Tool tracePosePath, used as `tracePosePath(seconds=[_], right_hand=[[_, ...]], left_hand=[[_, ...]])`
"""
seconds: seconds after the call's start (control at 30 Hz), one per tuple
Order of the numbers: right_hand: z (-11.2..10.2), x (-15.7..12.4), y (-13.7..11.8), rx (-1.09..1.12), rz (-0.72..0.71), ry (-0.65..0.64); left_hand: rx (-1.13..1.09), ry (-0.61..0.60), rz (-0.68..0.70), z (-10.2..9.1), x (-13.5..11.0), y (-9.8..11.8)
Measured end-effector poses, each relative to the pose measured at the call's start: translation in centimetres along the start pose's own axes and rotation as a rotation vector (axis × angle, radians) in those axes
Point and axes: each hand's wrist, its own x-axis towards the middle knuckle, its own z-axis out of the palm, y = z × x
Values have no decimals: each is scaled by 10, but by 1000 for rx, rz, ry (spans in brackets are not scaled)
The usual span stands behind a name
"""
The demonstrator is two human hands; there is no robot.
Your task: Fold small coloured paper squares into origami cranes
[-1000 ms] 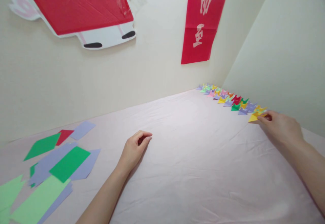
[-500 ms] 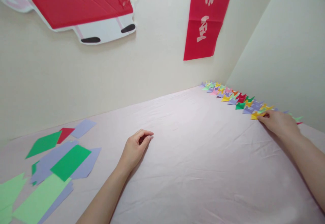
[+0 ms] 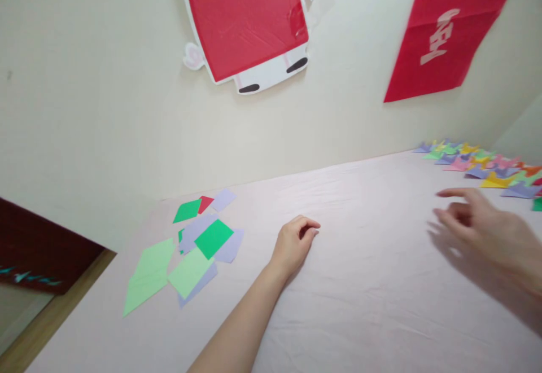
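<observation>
My left hand (image 3: 294, 243) rests on the pale pink tablecloth (image 3: 347, 305), fingers curled loosely with nothing in them. My right hand (image 3: 483, 232) hovers over the cloth at the right, blurred by motion, fingers apart and empty. A row of small folded paper figures (image 3: 486, 164) in several colours lines the far right edge by the wall, a little beyond my right hand. Flat sheets of coloured paper (image 3: 190, 249), green, lilac and red, lie scattered to the left of my left hand.
The table stands against a cream wall with a red and white paper decoration (image 3: 249, 29) and a red banner (image 3: 449, 34). At the left the table's edge drops to a wooden floor (image 3: 55, 311) and a dark red object (image 3: 38, 249).
My right hand has let go of the yellow folded figure at the row and drawn back leftward with fingers spread. The view has swung left. My left hand has stayed in place.
</observation>
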Motion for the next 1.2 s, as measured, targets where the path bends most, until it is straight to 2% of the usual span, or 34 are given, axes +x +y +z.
tracePosePath(seconds=[0.07,0.13,0.23,0.33,0.4,0.5,0.57,0.63,0.77,1.0,1.1,1.2], right_hand=[[21,-11,-70,129,-197,-155],[43,-22,-126,234,-396,-254],[68,-34,-171,336,-623,-327],[76,-38,-183,429,-702,-398],[74,-36,-180,497,-665,-463],[69,-31,-173,578,-581,-532],[68,-29,-171,599,-554,-557],[68,-29,-171,591,-552,-574],[68,-30,-173,567,-570,-565],[66,-32,-175,559,-563,-539],[67,-33,-176,549,-569,-525],[68,-35,-175,552,-577,-520]], left_hand=[[6,17,6,1,-2,0],[16,30,13,-2,-1,0],[147,87,-29,-24,8,-7],[280,201,-169,-78,17,-26],[375,261,-298,-127,15,-42],[509,320,-513,-198,-3,-66],[576,337,-623,-231,-19,-77],[611,319,-684,-249,-31,-86],[633,268,-691,-258,-42,-100],[624,258,-677,-261,-38,-113],[620,309,-651,-261,-39,-113],[659,431,-616,-262,-43,-107]])
